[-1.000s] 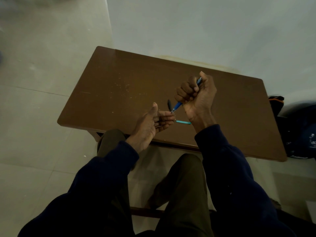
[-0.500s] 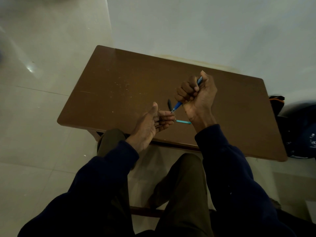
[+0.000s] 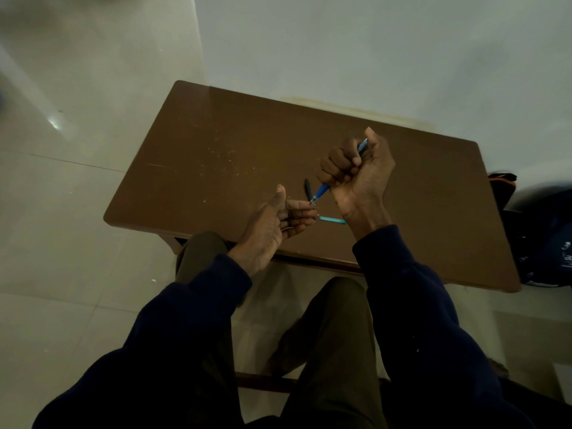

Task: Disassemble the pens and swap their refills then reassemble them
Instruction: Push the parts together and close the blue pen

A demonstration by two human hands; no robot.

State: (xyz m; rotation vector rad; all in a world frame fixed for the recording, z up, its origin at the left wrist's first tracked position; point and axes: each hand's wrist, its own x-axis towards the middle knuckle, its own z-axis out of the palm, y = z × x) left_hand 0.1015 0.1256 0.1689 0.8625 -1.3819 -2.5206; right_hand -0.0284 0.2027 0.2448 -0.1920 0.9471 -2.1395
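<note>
The right hand point(image 3: 356, 171) fists the blue plastic pen point(image 3: 322, 191) above the brown tabletop point(image 3: 216, 156), tip at the left hand point(image 3: 272, 224), whose fingers point(image 3: 301, 209) curl loosely — pinching anything, I cannot tell. A slip there could scatter small parts.

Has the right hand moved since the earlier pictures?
No. The right hand, gripping the blue pen, stays put beside the teal piece on the table.

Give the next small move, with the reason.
Probably pinch the tip of the blue pen with the left hand and twist it off: the right hand grips the barrel, tip aimed at the left fingers, while a teal part and a black part lie on the table.
</note>
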